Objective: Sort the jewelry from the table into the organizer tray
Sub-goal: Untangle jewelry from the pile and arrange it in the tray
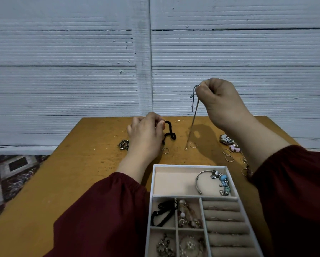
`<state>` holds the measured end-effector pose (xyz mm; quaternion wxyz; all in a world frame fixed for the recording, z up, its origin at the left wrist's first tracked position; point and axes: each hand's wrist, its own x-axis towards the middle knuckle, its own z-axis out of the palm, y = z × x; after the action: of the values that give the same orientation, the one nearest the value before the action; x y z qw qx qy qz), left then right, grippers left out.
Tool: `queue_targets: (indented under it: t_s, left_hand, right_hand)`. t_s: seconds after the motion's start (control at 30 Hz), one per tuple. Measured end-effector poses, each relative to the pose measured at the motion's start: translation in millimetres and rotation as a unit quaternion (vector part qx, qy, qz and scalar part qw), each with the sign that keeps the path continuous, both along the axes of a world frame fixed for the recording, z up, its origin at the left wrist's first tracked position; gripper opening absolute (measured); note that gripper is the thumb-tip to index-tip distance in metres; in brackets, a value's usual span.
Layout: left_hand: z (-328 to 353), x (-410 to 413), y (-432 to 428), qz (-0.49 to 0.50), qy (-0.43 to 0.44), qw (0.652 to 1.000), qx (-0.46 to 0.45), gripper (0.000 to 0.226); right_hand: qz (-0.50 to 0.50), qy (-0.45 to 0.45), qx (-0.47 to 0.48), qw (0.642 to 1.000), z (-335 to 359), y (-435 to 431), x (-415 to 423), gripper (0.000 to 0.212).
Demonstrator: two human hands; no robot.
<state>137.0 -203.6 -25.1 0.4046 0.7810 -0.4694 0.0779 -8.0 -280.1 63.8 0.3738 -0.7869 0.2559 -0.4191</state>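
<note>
My right grip [216, 101] is raised above the counter [81, 173], thumb and fingers pinched on the top of a silver chain [191, 125]. The chain hangs straight down, and its lower end reaches the counter just beside a gold ring [193, 145]. A short loop of it droops from the pinch.

My left grip [146, 134] sits lower, at the far side of the counter, fingertips pinching one end of a black cord [170, 130]. The cord curls down to the right of it and rests on the wood. A second ring [165, 150] lies near that wrist, and a clump of dark metal links [123, 144] lies just left of it.

The tray [151, 191] stands near me, right of centre. Its wide far compartment holds a charm bangle [198, 180]. Below it, the left cell holds another black band [163, 213], and the ring rolls [222, 216] run down the right side.

More thin rings [229, 158], a pink piece [234, 147] and a silver piece [226, 139] lie on the counter by my right forearm.
</note>
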Motion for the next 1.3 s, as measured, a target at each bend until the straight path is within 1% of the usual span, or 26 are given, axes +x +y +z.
queue_targets:
  t_s: [0.07, 0.17, 0.3, 0.4, 0.53, 0.77, 0.87, 1.0, 1.3]
  left_hand:
    - [3.2, -4.4, 5.4, 0.001, 0.005, 1.0, -0.006, 0.016]
    - [8.2, -11.3, 15.4, 0.0, -0.003, 1.0, -0.001, 0.015]
    - [20.1, -21.6, 31.0, 0.002, 0.0, 1.0, -0.004, 0.014]
    - [33.5, -30.8, 43.9, 0.008, -0.005, 1.0, -0.014, 0.016]
    - [51.6, -44.3, 65.2, 0.011, -0.006, 0.999, -0.039, 0.017]
    - [67.4, -70.4, 109.1, 0.018, 0.007, 0.996, -0.091, 0.012]
    - [69.8, -80.5, 127.4, 0.016, 0.02, 0.994, -0.108, 0.006]
    - [71.4, -92.6, 148.6, 0.017, 0.04, 0.991, -0.126, 0.005]
    - [70.6, -111.6, 183.5, 0.025, 0.072, 0.985, -0.153, 0.004]
  right_hand:
    - [0.0, -0.004, -0.001, 1.0, 5.4, 5.6, -4.4, 0.021]
    - [0.002, -0.008, -0.003, 1.0, 12.4, 14.5, -11.7, 0.027]
    - [0.001, -0.013, -0.005, 1.0, 19.9, 28.9, -21.8, 0.027]
    - [0.009, -0.008, -0.016, 1.0, 26.0, 43.8, -30.9, 0.022]
    - [0.016, -0.017, -0.02, 1.0, 36.7, 63.9, -42.3, 0.017]
    - [0.016, -0.034, -0.016, 0.999, 50.5, 101.3, -59.8, 0.023]
    - [0.018, -0.033, -0.015, 0.999, 50.7, 120.0, -68.0, 0.026]
    - [0.025, -0.031, -0.004, 0.999, 47.0, 145.2, -78.4, 0.024]
    - [0.041, -0.08, 0.049, 0.995, 36.7, 180.1, -99.6, 0.022]
